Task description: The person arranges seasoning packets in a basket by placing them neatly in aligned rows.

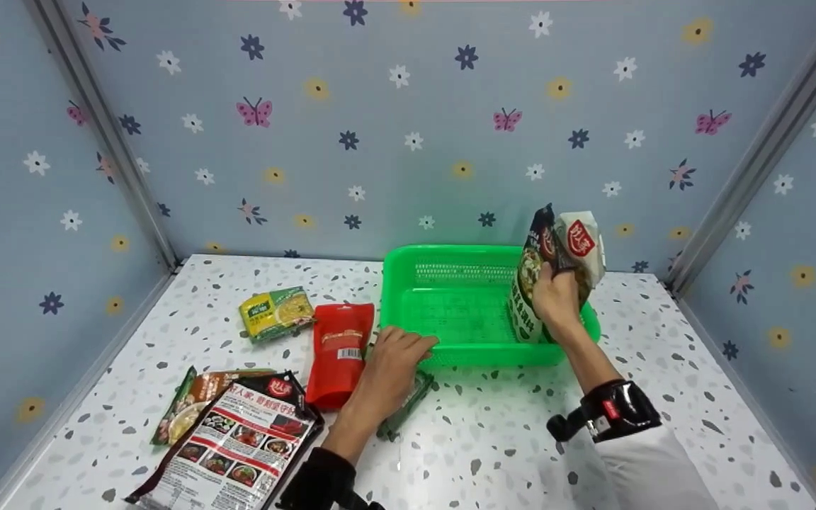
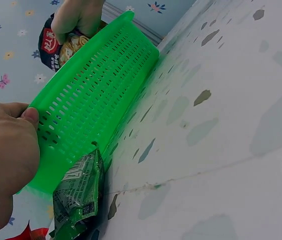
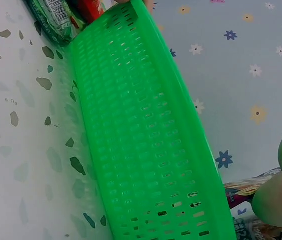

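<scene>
My left hand [image 1: 392, 365] grips the front left corner of a green plastic basket [image 1: 493, 355], thumb on the outer wall in the left wrist view. At the basket's right end, my right hand [image 1: 558, 301] holds a black food pouch [image 1: 530, 283] upright, its lower end inside the basket. Right beside it stands a pouch with a white top and red label [image 1: 590, 244], partly behind the fingers. Below my left hand, a green packet [image 2: 78, 192] lies against the basket's outer wall. A red pouch [image 1: 341, 347] is just left of that hand.
A yellow and green packet [image 1: 277, 313] lies at the back left. Toward the front left, a large black and white pouch [image 1: 231, 446] overlaps a brown and green packet [image 1: 185, 411]. Patterned wall panels [image 1: 408, 142] enclose the speckled table [image 1: 493, 439] at the back and sides.
</scene>
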Available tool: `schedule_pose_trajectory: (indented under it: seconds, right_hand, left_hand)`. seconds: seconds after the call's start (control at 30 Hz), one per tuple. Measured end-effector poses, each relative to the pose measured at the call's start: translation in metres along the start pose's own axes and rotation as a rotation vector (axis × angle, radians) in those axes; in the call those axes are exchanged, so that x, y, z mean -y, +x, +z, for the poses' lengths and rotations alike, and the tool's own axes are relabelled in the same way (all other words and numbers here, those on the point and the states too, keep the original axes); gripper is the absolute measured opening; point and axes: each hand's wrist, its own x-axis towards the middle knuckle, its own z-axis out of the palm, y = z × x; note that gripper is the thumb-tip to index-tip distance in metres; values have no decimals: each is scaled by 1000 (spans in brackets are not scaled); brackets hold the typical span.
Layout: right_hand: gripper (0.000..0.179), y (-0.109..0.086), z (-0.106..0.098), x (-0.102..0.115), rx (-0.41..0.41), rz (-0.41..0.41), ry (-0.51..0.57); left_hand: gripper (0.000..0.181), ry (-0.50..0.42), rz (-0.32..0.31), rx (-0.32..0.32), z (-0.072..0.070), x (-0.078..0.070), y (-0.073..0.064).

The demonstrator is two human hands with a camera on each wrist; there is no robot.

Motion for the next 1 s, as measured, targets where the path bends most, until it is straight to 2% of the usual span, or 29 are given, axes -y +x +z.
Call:
schedule_pose_trajectory:
  seconds: [0.17, 0.4, 0.57, 0.77, 1.0]
  right_hand:
    - [65, 3, -1, -4, -14, -3, 1]
    - [64, 8, -2, -5, -34, -4, -55]
    - [63, 11, -4, -6, -18, 13, -103]
    - [65, 12, -7, -7, 29, 23, -69]
    - [62, 17, -7, -9, -3, 9, -45]
  left_hand:
    - [29, -5, -17, 25, -1, -2, 1]
    - [31, -1, -41, 48, -2, -3, 2]
    - [30, 6, -43, 60, -3, -4, 0]
    - [30, 8, -36, 45, -3, -3, 0]
    - [28, 2, -16, 13, -1, -2, 0]
